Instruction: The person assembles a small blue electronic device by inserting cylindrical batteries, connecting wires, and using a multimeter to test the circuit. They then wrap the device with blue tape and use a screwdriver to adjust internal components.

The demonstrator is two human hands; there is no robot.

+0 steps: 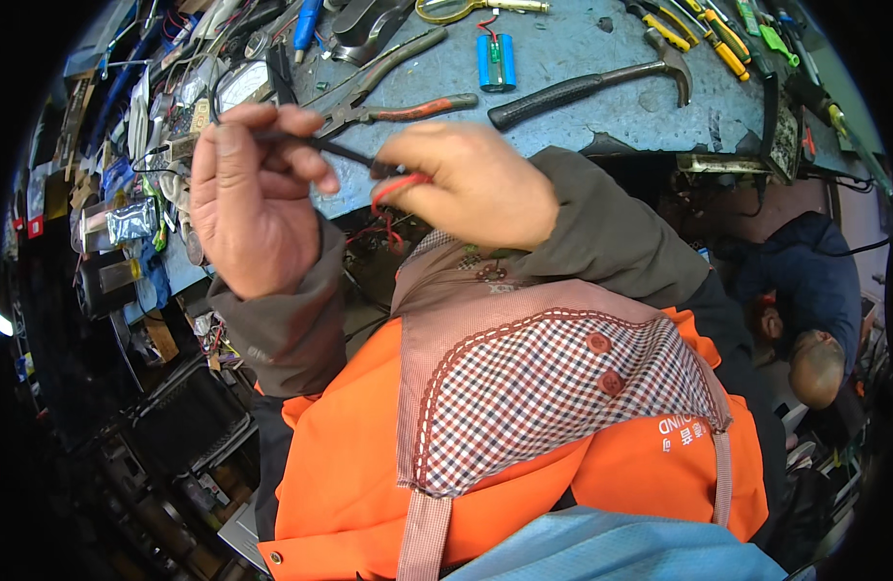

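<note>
A thin black cable [345,152] runs between my two hands, above the front edge of the blue workbench. My left hand [257,198], palm turned up, has its fingers curled around one part of it, and a black loop rises from beside those fingers. My right hand [475,184], blurred, pinches the other part between thumb and fingers. A short red wire [386,189] bends out from the right fingertips; what it joins to is hidden. Just beyond my hands lie orange-handled pliers [408,108], their jaws close to the left fingers.
Farther back on the bench [572,44] are a hammer [591,89], a blue battery pack [497,63] and a magnifying glass [451,10]. Several yellow-handled tools [722,44] lie at the far right. Clutter crowds the left side. Another person [804,290] bends low at the right.
</note>
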